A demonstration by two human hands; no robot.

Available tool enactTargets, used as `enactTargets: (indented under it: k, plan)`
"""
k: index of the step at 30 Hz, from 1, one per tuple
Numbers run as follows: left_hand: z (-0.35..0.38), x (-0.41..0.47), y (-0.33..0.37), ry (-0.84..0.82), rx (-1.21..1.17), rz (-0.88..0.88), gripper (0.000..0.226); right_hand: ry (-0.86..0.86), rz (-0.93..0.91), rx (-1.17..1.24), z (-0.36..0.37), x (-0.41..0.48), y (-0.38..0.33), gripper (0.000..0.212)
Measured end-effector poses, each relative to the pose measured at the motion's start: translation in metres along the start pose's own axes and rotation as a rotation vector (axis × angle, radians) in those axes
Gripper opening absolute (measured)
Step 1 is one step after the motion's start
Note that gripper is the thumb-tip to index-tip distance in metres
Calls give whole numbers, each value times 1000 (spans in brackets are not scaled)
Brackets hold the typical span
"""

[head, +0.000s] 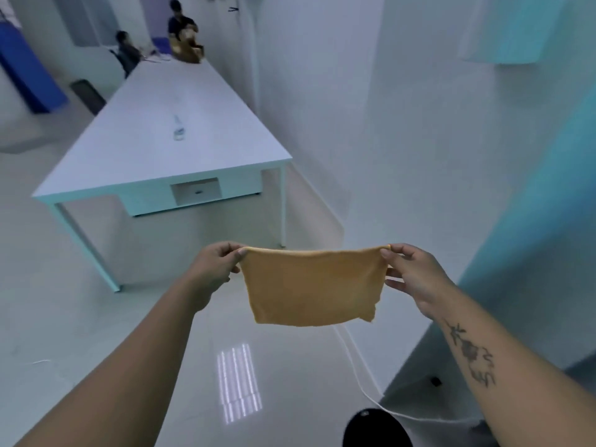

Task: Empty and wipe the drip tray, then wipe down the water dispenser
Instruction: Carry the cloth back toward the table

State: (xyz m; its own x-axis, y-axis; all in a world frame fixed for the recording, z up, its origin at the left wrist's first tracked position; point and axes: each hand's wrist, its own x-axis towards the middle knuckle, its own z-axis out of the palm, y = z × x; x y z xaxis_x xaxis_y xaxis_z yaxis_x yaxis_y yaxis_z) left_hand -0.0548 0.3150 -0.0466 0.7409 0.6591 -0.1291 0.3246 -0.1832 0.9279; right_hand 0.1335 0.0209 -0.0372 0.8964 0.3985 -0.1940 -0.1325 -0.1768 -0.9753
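Holding the yellow cloth (314, 287) up in mid-air, both hands are out in front, well above the glossy floor (96, 317). The left hand (216, 269) pinches the cloth's upper left corner between thumb and fingers, the rest of that hand curled in. The right hand (411, 274) pinches the upper right corner between thumb and forefinger, its other fingers fanned out loosely beside the cloth's right edge. The top edge is stretched nearly straight between the two pinches, and the cloth hangs flat below them, its lower right corner a bit ragged and folded.

Behind the cloth and to its left stands a long white table (180, 133), one end facing us, with a small recess (196, 191) in its front panel. On the tabletop, well beyond the cloth, a small clear bottle (178, 130) stands alone. At the table's far end two people (180, 30) sit, too far off to make out much.

To the right of the cloth a white wall (403, 124) runs down to the floor, with a teal surface (529, 221) farther right. Below the cloth a white cord (358, 379) trails across the floor, and a dark rounded shape (375, 429) sits at the bottom edge. A tattoo (471, 353) marks the right forearm. The drip tray and the dispenser cannot be made out from here.
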Motion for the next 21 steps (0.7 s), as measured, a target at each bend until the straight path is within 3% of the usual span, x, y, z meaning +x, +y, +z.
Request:
enactTargets:
  k: [8,16,21]
  plan:
    - [-91,108,-6,183,8,-7,9,-27,-48,-61,120,112,-48,7]
    - [-131,234,-12,320,-27,-49,10,-144,-40,-70,212,246,-75,5]
    - [-140,312,-21,322,6,-121,8,-184,2,-74,255,339,-84,7]
